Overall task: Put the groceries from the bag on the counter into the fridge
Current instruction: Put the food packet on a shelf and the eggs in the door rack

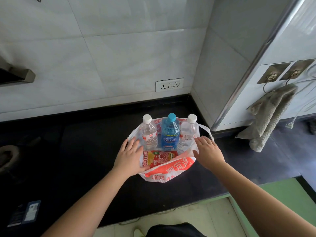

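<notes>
We note the white-and-red plastic bag (pixel 168 170) sitting open on the black counter (pixel 77 151), below the wall socket (pixel 169 84). Inside it stand two clear bottles (pixel 149 132) (pixel 188 132) with a blue bottle (pixel 170 132) between them; a red snack packet (pixel 160 157) lies in front. Our left hand (pixel 130 157) presses flat on the bag's left rim, fingers spread. Our right hand (pixel 209 152) rests open on the right rim, grasping nothing.

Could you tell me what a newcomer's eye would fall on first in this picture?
Probably the blue bottle standing upright between two clear bottles in the white and red plastic bag on the black counter. Next, the red snack packet lying in front, with both hands spreading the bag's rim.
</notes>
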